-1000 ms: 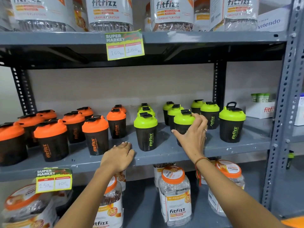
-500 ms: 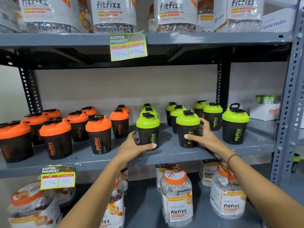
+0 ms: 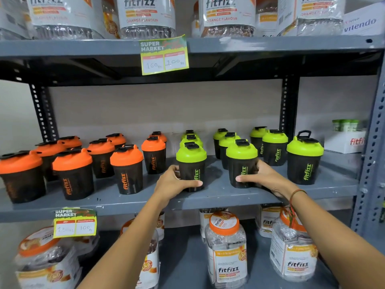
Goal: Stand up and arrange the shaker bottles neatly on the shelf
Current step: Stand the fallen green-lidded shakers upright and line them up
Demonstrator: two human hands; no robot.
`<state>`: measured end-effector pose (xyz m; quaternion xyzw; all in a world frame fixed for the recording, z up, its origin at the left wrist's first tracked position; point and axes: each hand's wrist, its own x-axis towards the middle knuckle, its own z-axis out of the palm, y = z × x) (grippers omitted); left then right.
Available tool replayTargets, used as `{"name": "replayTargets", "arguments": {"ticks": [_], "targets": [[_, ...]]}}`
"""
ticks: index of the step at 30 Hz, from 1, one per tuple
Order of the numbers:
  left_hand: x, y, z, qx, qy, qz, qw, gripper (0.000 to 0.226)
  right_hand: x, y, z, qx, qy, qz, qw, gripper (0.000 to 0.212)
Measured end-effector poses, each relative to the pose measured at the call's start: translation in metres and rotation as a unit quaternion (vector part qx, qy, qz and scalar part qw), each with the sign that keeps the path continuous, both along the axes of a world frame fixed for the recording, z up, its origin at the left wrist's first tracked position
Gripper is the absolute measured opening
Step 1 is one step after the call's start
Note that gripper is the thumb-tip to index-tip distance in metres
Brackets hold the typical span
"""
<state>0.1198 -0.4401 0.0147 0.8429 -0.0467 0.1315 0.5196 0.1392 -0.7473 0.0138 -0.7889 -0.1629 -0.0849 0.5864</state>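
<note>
Black shaker bottles stand upright on the grey middle shelf [image 3: 208,201]. Several with orange lids [image 3: 127,170] fill the left half, several with green lids the right half. My left hand [image 3: 173,182] is wrapped around the base of the front green-lidded shaker [image 3: 191,163]. My right hand [image 3: 264,178] grips the base of the neighbouring front green-lidded shaker [image 3: 241,161]. A lone green-lidded shaker [image 3: 305,159] with its carry loop raised stands further right.
Clear fitfizz jars [image 3: 227,247] with orange lids fill the shelf below, and more line the top shelf. Price tags [image 3: 164,55] hang from the shelf edges. A white fitfizz box [image 3: 345,142] sits at the far right behind the grey upright post [image 3: 373,155].
Both hands have closed in on the two front green-lidded shakers: the left came up from the shelf edge, the right dropped from a lid to the bottle's base.
</note>
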Motion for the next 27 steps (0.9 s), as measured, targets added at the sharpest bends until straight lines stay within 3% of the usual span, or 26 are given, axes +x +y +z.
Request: {"name": "replayTargets", "arguments": {"ticks": [15,20,24,27], "targets": [[0.002,0.002,-0.002,-0.028,0.009,-0.064,0.998,0.077,-0.009,0.008,0.0,-0.019,-0.004,0.029,0.999,0.07],[-0.002,0.003,-0.001,0.006,0.017,-0.057,0.998,0.083,-0.012,0.01,0.001,-0.021,-0.013,0.022,0.999,0.08],[-0.002,0.021,0.006,-0.006,0.069,-0.111,0.991,0.097,-0.01,0.0,0.004,0.041,-0.011,0.03,0.999,0.078],[0.002,0.041,0.01,0.018,0.091,-0.107,0.99,0.081,-0.011,-0.007,0.009,0.144,0.001,0.025,0.989,0.07]]}}
